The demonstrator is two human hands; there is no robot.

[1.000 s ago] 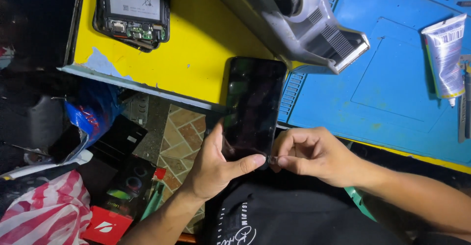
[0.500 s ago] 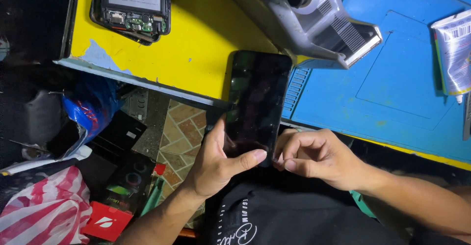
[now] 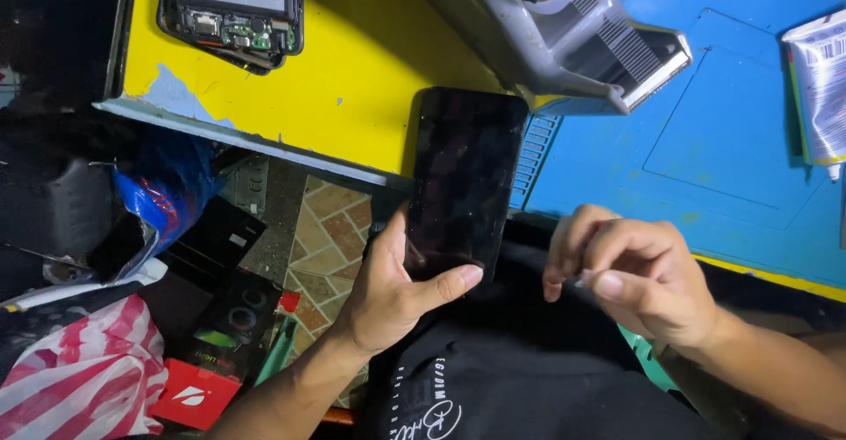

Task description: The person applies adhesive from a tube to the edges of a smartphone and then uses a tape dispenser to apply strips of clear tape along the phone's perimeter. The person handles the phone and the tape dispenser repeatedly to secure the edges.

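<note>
- Left hand point(image 3: 388, 295) clamps the black phone point(image 3: 463, 180) by its lower end: thumb across the bottom of the glass, fingers behind it. The grip leaves most of the dark screen bare, probably to keep it free for work.
- Phone runs up and away from the left hand; its top end lies over the edge of the yellow bench top point(image 3: 352, 61), so the bench likely takes part of the weight.
- Right hand point(image 3: 634, 277) sits just right of the phone, not touching it. Fingers are curled together and pinch something small and pale; too small to tell what.
- Blue work mat point(image 3: 723, 132) lies beyond the right hand, grey tool housing point(image 3: 599, 39) above the phone's top.
- Opened phone with bare circuit board point(image 3: 233, 8) is well apart, up-left of the left hand.
</note>
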